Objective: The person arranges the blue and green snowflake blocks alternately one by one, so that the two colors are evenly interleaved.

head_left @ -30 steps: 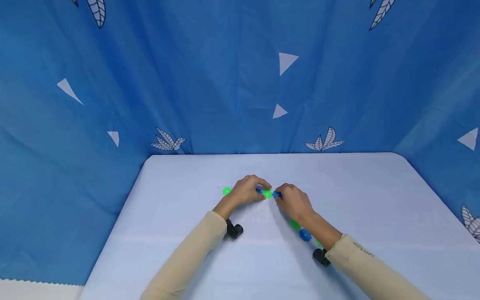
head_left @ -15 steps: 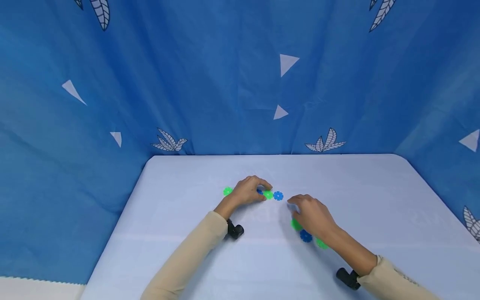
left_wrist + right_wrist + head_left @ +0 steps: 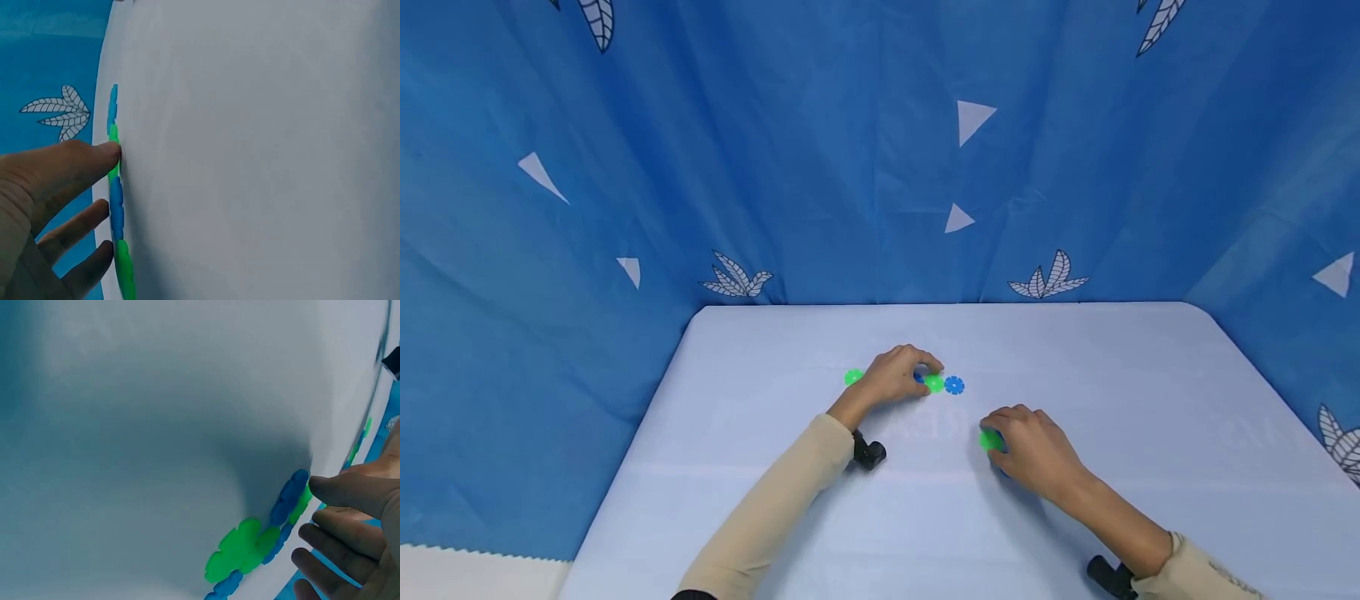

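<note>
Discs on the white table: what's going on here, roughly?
A person's left hand holds a green disc, with a blue disc lying just to its right. Their right hand is at a nearer green disc on the table; whether it grips that one is unclear.

No text, label, brand or number is legible. Dark lettering (image 3: 1231,575) on the right sleeve (image 3: 1189,573) is too small to read; faint pale marks (image 3: 946,423) on the tabletop (image 3: 1112,367) are likewise unreadable.
</note>
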Tool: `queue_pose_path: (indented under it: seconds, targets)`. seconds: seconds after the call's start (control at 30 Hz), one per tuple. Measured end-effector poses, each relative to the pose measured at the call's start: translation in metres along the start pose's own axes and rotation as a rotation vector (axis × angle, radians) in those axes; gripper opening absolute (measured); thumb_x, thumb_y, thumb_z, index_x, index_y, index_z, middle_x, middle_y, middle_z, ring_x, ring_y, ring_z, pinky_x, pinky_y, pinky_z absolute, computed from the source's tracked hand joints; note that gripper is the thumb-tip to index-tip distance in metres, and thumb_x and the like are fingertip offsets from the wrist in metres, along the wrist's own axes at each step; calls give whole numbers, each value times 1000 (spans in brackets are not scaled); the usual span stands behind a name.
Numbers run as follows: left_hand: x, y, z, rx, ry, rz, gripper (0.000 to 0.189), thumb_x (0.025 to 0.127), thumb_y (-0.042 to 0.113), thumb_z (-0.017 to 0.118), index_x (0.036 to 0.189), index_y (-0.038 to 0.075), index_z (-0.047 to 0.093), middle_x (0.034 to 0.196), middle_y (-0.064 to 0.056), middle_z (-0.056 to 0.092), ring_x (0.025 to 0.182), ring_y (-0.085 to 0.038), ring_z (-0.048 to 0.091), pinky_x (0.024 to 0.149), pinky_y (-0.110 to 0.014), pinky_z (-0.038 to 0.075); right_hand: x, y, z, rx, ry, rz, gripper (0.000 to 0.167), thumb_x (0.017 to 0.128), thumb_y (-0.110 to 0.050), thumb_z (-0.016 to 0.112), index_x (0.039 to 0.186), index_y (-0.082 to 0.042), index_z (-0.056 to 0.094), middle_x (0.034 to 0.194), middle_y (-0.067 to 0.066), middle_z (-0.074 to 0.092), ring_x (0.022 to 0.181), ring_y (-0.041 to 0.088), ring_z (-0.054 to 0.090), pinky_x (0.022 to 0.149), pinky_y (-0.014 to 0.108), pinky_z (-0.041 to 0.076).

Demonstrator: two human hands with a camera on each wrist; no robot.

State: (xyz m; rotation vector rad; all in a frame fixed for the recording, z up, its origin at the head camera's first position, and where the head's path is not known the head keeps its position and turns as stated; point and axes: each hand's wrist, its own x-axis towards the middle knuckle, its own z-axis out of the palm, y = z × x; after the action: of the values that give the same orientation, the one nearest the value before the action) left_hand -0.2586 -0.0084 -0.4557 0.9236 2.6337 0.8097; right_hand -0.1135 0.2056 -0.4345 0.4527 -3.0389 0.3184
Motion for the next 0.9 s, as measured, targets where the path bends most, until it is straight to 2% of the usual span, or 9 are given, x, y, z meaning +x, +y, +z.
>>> queue_pose_path:
  seconds: [0.23,0.43,0.6,0.73,0.9]
  targets:
    - [6,9,-2,-70,17,31,39,82,18,80,120,18,72,120,8,68,121,-13,55,97,-35,46,2,-1,3,-42,-8,2,33,71,-12,86,101,-6,76,103,5,72,99,27,64,88,48,49]
    - [15,19,5,-101,-1,95,40,83,13,79,122,12,70,121,3,69,122,-15,55,100,-29,44,4,-1,6,30,1,-35,31,71,-5,85,101,-5,75,101,6,71,96,26,64,84,45,52]
    - [18,22,10,-112,-12,101,39,83,12,79,121,9,70,119,0,70,119,-14,59,100,-27,44,4,1,7,100,-5,-102,33,73,1,83,104,-4,72,101,4,67,93,22,64,81,39,55]
    - [19,23,12,-108,-17,93,39,83,12,80,121,9,70,118,0,70,116,-13,60,100,-26,44,3,5,8,117,20,-194,33,73,3,83,103,-3,71,100,3,63,90,18,63,79,33,55]
    - [20,25,13,-7,-2,54,38,84,16,79,121,14,71,120,4,69,118,-13,58,99,-30,45,4,9,10,112,49,-300,31,73,6,80,103,2,72,100,5,63,90,19,62,78,32,55]
